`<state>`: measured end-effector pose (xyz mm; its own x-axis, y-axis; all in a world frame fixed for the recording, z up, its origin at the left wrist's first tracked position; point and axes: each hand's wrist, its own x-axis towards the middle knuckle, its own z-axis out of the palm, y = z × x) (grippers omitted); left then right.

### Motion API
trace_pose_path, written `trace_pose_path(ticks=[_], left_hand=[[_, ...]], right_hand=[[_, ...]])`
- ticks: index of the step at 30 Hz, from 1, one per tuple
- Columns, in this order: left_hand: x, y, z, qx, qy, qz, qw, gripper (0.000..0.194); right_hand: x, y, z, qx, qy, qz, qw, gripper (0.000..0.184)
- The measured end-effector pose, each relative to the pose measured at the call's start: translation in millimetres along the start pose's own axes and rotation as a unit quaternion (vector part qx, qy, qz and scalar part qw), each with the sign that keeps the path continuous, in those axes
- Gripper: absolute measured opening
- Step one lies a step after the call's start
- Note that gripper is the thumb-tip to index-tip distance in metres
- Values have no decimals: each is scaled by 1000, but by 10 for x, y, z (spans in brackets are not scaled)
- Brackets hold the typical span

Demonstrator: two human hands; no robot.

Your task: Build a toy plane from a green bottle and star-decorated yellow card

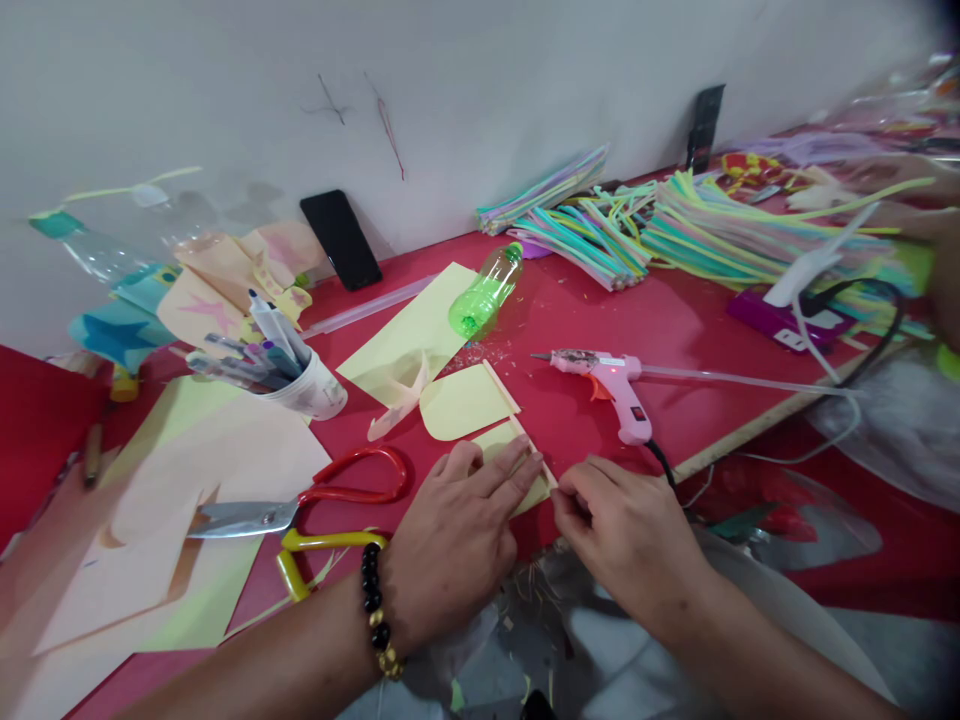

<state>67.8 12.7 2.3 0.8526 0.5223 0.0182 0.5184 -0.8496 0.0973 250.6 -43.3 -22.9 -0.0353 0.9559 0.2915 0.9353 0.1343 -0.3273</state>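
My left hand (465,530), with a beaded bracelet at its wrist, lies over a pale yellow paper piece (491,437). Its outstretched fingers press on a narrow peach paper strip (534,445) along that piece's right edge. At the strip's lower end, the thumb and forefinger of my right hand (619,515) are pinched together on it. Just beyond is a second yellow paper piece (461,402), rounded on its left, with a similar strip (501,387) on its straight edge. A pink hot glue gun (611,385) lies to the right, nozzle pointing left.
Red-and-yellow-handled scissors (300,505) rest on paper sheets at left, near a cup of pens (319,390). A green plastic bottle (487,290) lies behind the paper. A phone (341,240) leans on the wall. Pastel sticks (712,235) and another person's hand (885,190) are at right.
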Motion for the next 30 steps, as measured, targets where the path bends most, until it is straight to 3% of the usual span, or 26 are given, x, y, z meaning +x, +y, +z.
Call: trace_pose_path(ticks=[10,17,30], left_hand=[[7,3,7,4,-5,-3,1000,56],[2,8,-1,8,1,-7,1000,56],[8,20,13,6,1,-2,1000,54]], right_hand=[[15,6,-23,18,7,-1,1000,16],[18,96,-119,126,-21,17,992,14],[37,56,-59,85,-32,21,996,17]])
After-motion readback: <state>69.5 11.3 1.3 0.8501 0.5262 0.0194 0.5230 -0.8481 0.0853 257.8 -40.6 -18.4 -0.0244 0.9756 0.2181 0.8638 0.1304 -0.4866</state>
